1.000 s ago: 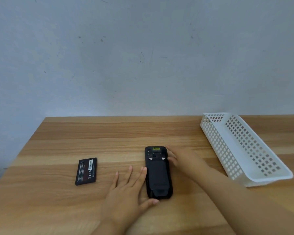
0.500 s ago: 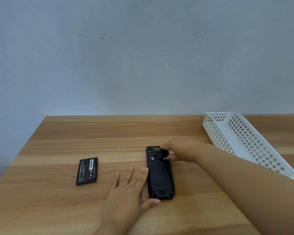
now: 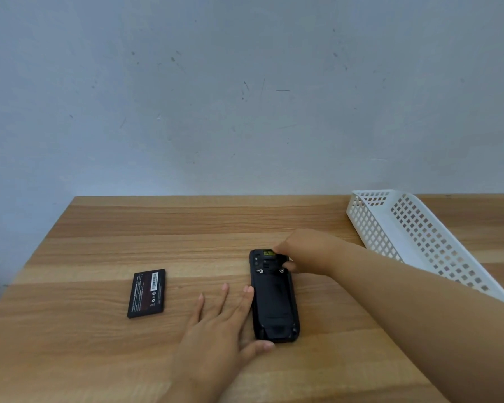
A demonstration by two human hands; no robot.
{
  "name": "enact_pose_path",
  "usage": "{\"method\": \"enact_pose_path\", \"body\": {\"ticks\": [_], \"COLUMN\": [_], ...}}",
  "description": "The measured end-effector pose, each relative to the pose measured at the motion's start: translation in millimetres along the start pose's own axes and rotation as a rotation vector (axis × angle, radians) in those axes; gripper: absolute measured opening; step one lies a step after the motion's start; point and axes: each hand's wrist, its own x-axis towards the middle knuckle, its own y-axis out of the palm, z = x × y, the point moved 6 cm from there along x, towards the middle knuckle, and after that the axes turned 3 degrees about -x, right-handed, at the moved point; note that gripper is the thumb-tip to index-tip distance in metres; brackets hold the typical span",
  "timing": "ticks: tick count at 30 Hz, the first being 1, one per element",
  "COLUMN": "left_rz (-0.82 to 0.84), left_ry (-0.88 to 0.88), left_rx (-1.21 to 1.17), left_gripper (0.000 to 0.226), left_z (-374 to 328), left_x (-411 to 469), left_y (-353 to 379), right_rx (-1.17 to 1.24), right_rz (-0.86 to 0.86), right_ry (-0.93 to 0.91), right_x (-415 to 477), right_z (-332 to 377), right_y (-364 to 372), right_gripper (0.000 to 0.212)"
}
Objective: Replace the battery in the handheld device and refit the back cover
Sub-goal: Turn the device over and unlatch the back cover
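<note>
- Wooden table point(image 3: 186, 228) against a grey wall; device point(image 3: 274, 301) face down, lower centre.
- Left hand point(image 3: 216, 330) lies flat and spread, bracing it; right hand point(image 3: 306, 251) pinches its top end.
- Cover appears on; battery point(image 3: 147, 292) lies loose at left, so the swap looks barely begun.

White basket point(image 3: 419, 237) cut by right edge; battery point(image 3: 147, 292) label print too small.

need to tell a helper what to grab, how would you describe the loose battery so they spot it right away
Start from the wooden table and look at its left half, away from the white basket on the right. The battery lies flat there by itself, left of the left hand. It is a thin black slab with a printed label, smaller and flatter than the handheld device between the hands.
</note>
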Motion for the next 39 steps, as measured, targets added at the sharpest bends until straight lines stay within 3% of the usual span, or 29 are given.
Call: {"method": "enact_pose_path", "body": {"ticks": [27, 39], "left_rz": [0.043, 0.091], "left_ry": [-0.017, -0.036], "left_rx": [-0.022, -0.070], "left_gripper": [0.083, 0.084], "left_z": [-1.1, -1.8], "left_x": [0.3, 0.9], "left_y": [-3.1, -6.5], "right_rx": [0.012, 0.219], "right_rz": [0.029, -0.012], "right_ry": [-0.020, 0.094], "right_x": [6.3, 7.1], "right_z": [-3.5, -5.7], "right_y": [-4.2, -8.0], "right_gripper": [0.031, 0.029]}}
